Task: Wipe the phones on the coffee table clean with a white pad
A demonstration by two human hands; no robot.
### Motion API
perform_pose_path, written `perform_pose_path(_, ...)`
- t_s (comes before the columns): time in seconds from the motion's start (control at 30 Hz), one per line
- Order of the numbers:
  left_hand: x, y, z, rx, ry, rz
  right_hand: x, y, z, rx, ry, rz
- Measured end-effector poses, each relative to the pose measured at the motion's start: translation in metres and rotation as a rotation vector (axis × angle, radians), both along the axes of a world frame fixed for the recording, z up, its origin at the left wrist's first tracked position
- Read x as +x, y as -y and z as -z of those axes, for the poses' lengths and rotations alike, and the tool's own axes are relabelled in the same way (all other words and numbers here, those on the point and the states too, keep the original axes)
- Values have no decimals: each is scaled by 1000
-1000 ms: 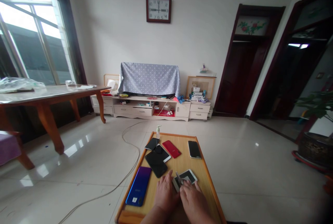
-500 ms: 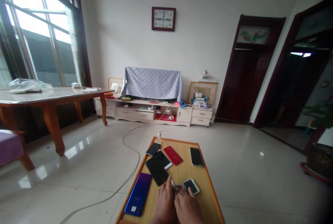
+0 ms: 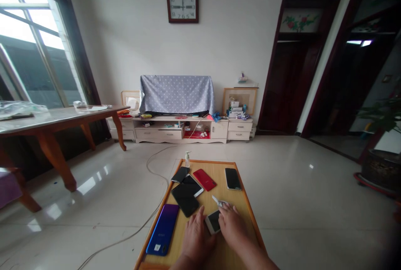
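Right hand (image 3: 231, 222) pinching a white scrap (image 3: 218, 201), left hand (image 3: 194, 236) loosely spread, white phone (image 3: 214, 221) between them.
I'd best keep that phone flat and work lightly; the table (image 3: 239, 201) ends close by my right forearm, so roomier wood lies ahead, between the red phone (image 3: 205, 179) and rightmost black phone (image 3: 233, 179).

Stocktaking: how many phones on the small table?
7: blue phone, near left; black phone, white phone, centre left; dark phone, far left; red phone, far middle; another phone, right; silver phone, between hands. Possibly more hidden.
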State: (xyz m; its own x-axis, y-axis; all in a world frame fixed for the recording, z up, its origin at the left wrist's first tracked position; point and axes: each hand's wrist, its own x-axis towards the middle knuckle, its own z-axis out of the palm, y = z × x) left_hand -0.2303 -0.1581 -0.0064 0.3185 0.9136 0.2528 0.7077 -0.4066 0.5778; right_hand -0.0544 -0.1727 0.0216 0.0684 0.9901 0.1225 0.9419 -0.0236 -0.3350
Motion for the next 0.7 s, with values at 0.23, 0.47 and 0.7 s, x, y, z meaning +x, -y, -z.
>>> perform_pose_path(0.23,8,-1,-2,9,-31,23,42,31,10,114,-72,39)
perform_pose_path(0.47,19,0,-5,18,-91,23,48,56,-3,90,-36,36)
perform_pose_path(0.7,29,-1,-8,11,-134,38,67,63,-7,23,-60,104)
